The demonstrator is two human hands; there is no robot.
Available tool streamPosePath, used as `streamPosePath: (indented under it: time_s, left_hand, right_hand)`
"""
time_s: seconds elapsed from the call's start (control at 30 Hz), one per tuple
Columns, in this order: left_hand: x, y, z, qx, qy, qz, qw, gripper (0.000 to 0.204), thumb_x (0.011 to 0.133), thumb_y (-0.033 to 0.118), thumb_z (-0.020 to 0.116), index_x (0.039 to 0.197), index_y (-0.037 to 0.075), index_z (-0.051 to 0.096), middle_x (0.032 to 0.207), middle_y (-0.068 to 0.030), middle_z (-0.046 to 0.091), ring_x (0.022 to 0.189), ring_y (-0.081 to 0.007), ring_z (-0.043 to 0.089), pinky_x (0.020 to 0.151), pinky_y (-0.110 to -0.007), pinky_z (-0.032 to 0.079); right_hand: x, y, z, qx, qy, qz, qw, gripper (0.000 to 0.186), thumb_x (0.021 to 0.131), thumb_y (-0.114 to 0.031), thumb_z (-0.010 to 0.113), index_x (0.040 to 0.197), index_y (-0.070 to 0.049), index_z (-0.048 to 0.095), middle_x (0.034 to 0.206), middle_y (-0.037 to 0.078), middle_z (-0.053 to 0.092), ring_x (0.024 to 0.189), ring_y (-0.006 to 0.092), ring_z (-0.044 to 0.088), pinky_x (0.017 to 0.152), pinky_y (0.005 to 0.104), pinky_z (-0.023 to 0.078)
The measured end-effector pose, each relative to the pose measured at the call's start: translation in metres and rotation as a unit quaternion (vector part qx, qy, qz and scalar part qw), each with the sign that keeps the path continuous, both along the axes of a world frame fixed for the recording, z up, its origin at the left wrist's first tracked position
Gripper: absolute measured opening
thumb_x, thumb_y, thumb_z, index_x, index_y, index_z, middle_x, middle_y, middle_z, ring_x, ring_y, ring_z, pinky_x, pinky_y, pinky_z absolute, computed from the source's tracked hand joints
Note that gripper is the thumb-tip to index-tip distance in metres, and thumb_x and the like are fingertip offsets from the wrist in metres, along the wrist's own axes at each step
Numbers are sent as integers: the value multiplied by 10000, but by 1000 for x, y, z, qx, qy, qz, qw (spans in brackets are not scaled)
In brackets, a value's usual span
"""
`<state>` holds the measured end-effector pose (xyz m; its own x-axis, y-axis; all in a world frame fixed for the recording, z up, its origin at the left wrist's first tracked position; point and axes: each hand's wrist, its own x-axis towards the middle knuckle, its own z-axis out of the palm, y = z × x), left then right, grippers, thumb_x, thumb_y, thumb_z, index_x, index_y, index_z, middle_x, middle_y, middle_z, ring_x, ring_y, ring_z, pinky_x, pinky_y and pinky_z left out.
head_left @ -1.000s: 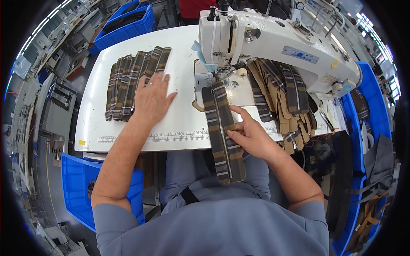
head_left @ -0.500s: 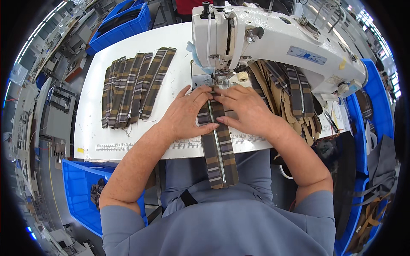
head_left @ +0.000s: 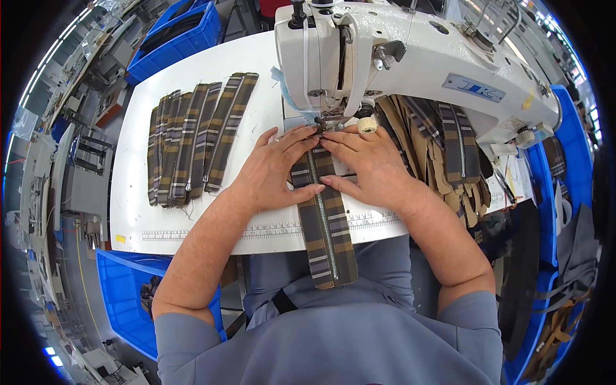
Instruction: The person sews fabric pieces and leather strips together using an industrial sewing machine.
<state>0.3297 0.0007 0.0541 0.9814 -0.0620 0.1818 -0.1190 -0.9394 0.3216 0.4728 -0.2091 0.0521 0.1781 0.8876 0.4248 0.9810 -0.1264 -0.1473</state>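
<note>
A plaid fabric strip with a silver zipper (head_left: 331, 247) runs from beneath the sewing machine's needle area (head_left: 327, 119) down over the table's front edge. My left hand (head_left: 269, 170) holds its upper part from the left, fingertips near the presser foot and thumb on the zipper. Opposite it, my right hand (head_left: 375, 167) holds the same strip, with curved fingers by the foot and thumb beside the zipper. A row of similar plaid strips (head_left: 199, 138) lies left of my hands. More plaid and tan pieces (head_left: 459, 147) are heaped under the machine's arm at right.
The white table (head_left: 160, 224) has a ruler along its front edge. Blue bins stand at back left (head_left: 179, 45), lower left (head_left: 122, 295) and right (head_left: 568, 135). Other workstations line the left side, and part of a person in red shows behind the machine.
My left hand has left the row of strips and joined my right hand on the zippered strip. The strip's top has moved in under the machine, and the view has shifted slightly.
</note>
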Motion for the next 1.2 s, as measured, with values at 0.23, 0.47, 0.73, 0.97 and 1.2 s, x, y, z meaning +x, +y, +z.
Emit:
streamPosePath:
  time_s: [0.23, 0.47, 0.73, 0.97, 1.2]
  left_hand:
    - [1, 1, -3, 25, -28, 8, 999, 810, 821, 522, 810, 1470, 81, 608, 1619, -122, 496, 1515, -328, 447, 1286, -605, 212]
    - [0, 0, -2, 1, -8, 0, 1000, 810, 821, 524, 813, 1478, 94, 613, 1610, -134, 512, 1546, -345, 403, 1294, -608, 199]
    - [2, 3, -3, -14, -7, -5, 1000, 809, 810, 504, 832, 1466, 81, 619, 1602, -150, 519, 1535, -351, 418, 1296, -601, 216]
    - [3, 3, -2, -39, -1, -2, 999, 772, 809, 457, 854, 1443, 75, 635, 1594, -149, 527, 1517, -353, 443, 1287, -611, 251]
    - [9, 8, -1, -86, -19, -10, 996, 550, 880, 287, 833, 1365, 65, 700, 1502, -130, 620, 1445, -332, 535, 1259, -521, 362]
  right_hand:
    - [0, 0, -1, 22, 1, 2, 1000, 561, 914, -464, 733, 1278, -37, 716, 1330, 76, 691, 1075, 271, 597, 971, 415, 446]
    - [-1, 1, -2, 15, 12, -4, 1000, 574, 909, -465, 736, 1287, -33, 708, 1318, 77, 695, 1084, 264, 601, 978, 413, 445]
    - [-2, 1, 0, 12, -1, -8, 1000, 556, 926, -462, 721, 1276, -30, 711, 1316, 83, 696, 1094, 277, 600, 982, 414, 445]
    - [-3, 2, 0, 8, 5, -10, 1000, 533, 924, -435, 722, 1263, -24, 716, 1311, 93, 695, 1100, 286, 601, 988, 418, 446]
    - [-3, 2, 0, 10, -9, -13, 1000, 530, 922, -425, 717, 1258, -16, 717, 1312, 99, 695, 1105, 296, 607, 995, 423, 449]
